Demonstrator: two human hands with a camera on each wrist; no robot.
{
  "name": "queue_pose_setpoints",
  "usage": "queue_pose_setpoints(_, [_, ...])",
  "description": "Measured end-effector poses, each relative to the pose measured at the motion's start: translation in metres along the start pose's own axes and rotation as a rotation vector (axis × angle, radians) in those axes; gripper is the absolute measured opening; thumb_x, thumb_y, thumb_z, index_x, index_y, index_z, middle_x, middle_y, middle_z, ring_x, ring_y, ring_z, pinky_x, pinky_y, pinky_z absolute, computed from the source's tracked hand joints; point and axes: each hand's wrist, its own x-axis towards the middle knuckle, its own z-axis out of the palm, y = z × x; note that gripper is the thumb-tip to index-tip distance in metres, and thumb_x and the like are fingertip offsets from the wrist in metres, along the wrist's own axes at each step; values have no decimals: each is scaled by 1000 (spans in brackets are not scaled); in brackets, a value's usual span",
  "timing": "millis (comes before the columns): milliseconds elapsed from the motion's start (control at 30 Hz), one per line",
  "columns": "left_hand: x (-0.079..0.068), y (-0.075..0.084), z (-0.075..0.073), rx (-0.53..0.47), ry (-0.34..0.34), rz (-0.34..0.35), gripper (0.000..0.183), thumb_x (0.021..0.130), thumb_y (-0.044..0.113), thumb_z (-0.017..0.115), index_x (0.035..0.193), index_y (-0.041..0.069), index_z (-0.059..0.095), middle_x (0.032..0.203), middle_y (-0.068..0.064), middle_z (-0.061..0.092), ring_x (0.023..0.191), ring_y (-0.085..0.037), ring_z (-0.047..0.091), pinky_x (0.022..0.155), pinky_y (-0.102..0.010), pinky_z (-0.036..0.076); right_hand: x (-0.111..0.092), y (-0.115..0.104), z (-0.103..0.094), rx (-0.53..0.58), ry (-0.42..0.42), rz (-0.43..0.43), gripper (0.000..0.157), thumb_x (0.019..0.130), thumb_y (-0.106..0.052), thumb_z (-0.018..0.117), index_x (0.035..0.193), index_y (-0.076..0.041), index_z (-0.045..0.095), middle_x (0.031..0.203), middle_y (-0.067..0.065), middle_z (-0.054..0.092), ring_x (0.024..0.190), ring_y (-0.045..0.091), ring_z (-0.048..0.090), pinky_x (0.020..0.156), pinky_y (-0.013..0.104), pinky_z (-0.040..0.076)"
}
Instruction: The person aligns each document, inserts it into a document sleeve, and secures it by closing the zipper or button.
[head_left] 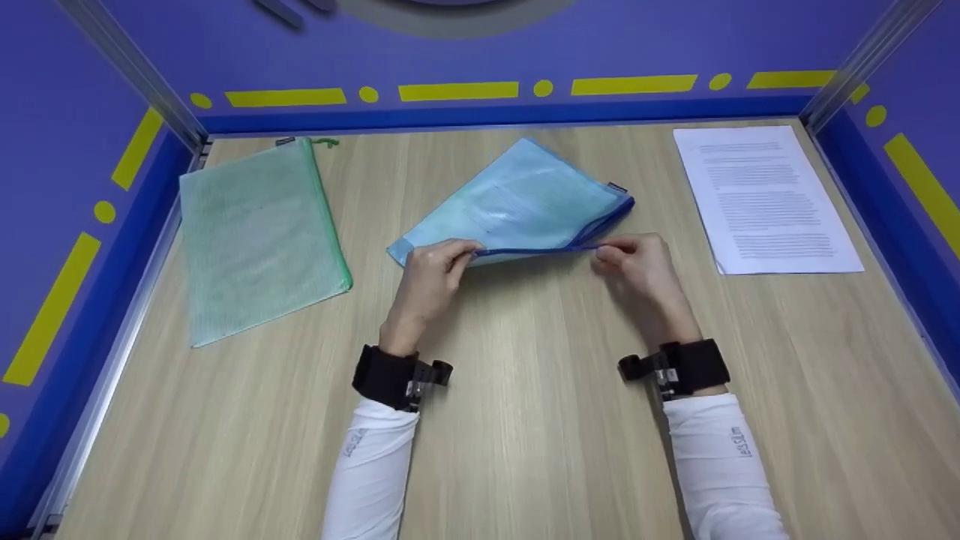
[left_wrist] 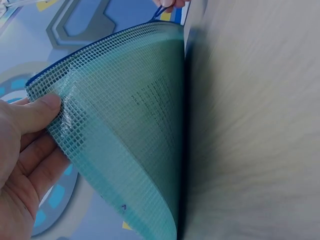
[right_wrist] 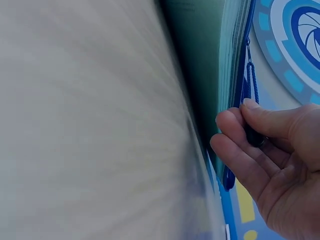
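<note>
A blue mesh zipper pouch [head_left: 517, 202] with a dark blue zip edge stands tilted at the back middle of the table. My left hand [head_left: 433, 279] pinches its near left corner between thumb and fingers; the left wrist view shows the mesh [left_wrist: 115, 95] bowed out from that grip, with printed text showing through. My right hand [head_left: 640, 264] is at the zip's right part. In the right wrist view its thumb and fingers pinch the cord pull [right_wrist: 252, 82] of the zipper, with the cord's dark end [right_wrist: 254, 136] among the fingers.
On the left lies a green mesh zipper pouch [head_left: 259, 240], flat on the wooden table [head_left: 510, 420]. A stack of printed paper [head_left: 769, 199] lies at the right back. Blue panels [head_left: 465, 60] with yellow marks wall in the back and sides.
</note>
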Motion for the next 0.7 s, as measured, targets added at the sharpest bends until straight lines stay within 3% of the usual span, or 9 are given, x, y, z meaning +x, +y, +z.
queue_pose_setpoints(200, [-2, -8, -8, 14, 32, -62, 16, 95, 4, 63, 105, 5, 76, 100, -8, 78, 95, -19, 74, 81, -32, 59, 2, 2, -6, 54, -12, 57, 29, 94, -15, 68, 116, 3, 71, 111, 22, 72, 83, 5, 69, 75, 15, 56])
queue_pose_setpoints(500, [-5, -22, -25, 4, 98, -145, 16, 95, 1, 62, 104, 3, 75, 101, -11, 77, 96, -22, 73, 84, -35, 59, -1, 8, -21, 25, 20, 89, 33, 96, -20, 65, 123, 0, 68, 114, 17, 70, 85, 2, 67, 75, 13, 55])
queue_pose_setpoints(700, [-7, -27, -29, -7, 90, -185, 17, 97, 4, 61, 106, 4, 75, 103, -10, 77, 97, -21, 73, 86, -35, 59, -2, 12, -29, 52, 21, 117, 37, 97, -21, 65, 126, 1, 66, 117, 19, 67, 83, -1, 67, 76, 14, 56])
